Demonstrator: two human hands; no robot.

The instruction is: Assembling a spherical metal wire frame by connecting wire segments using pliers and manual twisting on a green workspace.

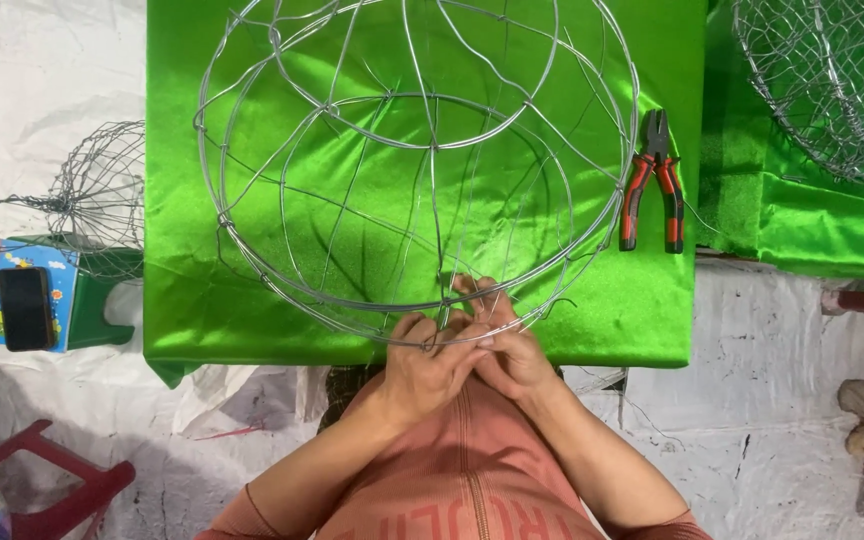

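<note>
Head view shows the left hand (430,362) and right hand (508,345) with each grip pinching the near rim of a light, springy wire basket frame (417,160) lying on the green-covered counter (182,300), best held at its stiffer rim joints.

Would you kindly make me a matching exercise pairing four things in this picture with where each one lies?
Things:
1. pliers
2. phone
3. wire frame
4. red stool

Places:
A. bottom left, on the floor
B. on the green cloth, gripped at its near rim by the left hand and right hand
C. on a colourful box at the left
D. right of the frame, on the cloth

Pairs: 1-D, 2-C, 3-B, 4-A
</note>
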